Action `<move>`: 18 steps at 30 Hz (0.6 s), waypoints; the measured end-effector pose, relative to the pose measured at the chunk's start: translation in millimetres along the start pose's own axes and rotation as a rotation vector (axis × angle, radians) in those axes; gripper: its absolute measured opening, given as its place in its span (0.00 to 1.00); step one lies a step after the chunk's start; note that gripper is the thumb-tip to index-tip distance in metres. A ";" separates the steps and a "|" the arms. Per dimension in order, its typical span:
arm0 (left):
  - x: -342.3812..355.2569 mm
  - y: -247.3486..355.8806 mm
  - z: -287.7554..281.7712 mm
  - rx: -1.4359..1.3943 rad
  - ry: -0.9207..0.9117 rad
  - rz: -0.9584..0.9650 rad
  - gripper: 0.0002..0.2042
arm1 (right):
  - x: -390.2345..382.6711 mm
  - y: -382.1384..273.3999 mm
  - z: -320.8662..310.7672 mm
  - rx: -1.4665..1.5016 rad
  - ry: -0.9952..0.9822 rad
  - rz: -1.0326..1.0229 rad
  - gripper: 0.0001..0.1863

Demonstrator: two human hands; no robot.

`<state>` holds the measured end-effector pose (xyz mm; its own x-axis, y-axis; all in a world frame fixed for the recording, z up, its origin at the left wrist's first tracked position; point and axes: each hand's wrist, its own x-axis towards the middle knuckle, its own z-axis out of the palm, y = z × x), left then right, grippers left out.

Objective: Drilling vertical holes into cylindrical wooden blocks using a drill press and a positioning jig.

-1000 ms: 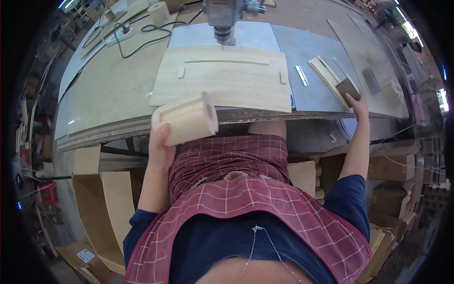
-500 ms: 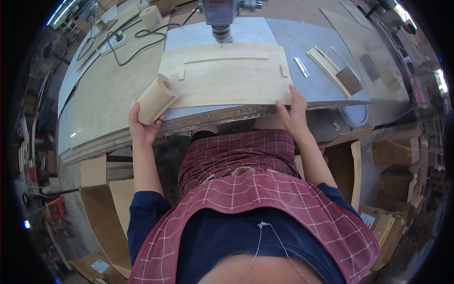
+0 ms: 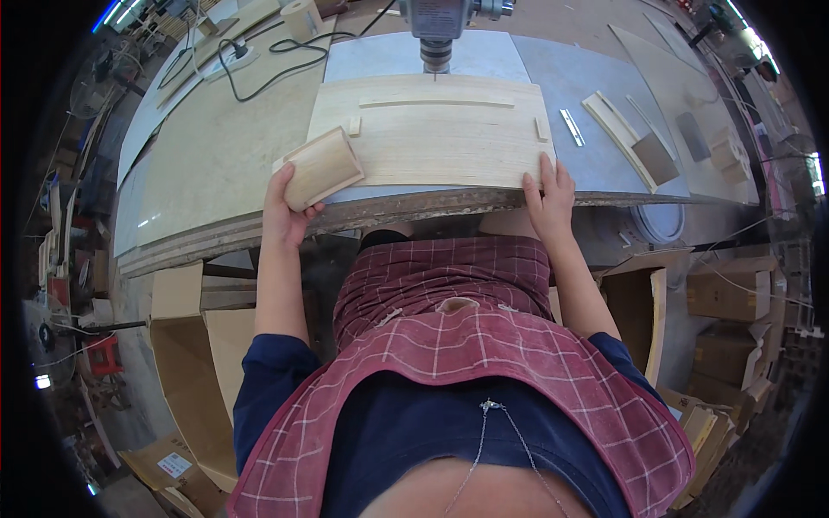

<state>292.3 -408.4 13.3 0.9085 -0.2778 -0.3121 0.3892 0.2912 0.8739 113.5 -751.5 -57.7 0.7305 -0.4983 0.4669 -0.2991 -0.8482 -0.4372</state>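
My left hand (image 3: 285,207) grips a pale, rounded wooden piece (image 3: 325,169) from its near left side. The piece is tilted over the left front corner of a flat wooden board (image 3: 432,151); whether they touch I cannot tell. A long thin strip (image 3: 436,104) and two short wooden blocks (image 3: 355,127) (image 3: 541,129) sit on the board. At the board's right front corner lies my right hand (image 3: 550,194), fingers stretched out over the edge. Above the board's far edge, a drill head (image 3: 435,53) points its thin bit downward.
Right of the board are a small metal strip (image 3: 572,128) and a wooden frame piece (image 3: 620,129). A black cable (image 3: 259,89) winds across the bench's far left. Cardboard boxes (image 3: 177,345) stand below the bench, and a white bucket (image 3: 661,223) is under its right side.
The wooden piece has turned in my left hand, so its hollow end no longer faces up. My right hand has settled onto the board's corner. The whole view has shifted slightly.
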 end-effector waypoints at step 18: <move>-33.4 -13.7 5.3 -0.025 0.109 0.011 0.22 | 11.2 6.4 -5.0 0.006 -0.059 -0.058 0.26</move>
<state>255.8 -408.0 13.7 0.9232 -0.1738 -0.3427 0.3819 0.3163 0.8684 116.7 -763.4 -51.5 0.7813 -0.4368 0.4458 -0.2517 -0.8741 -0.4154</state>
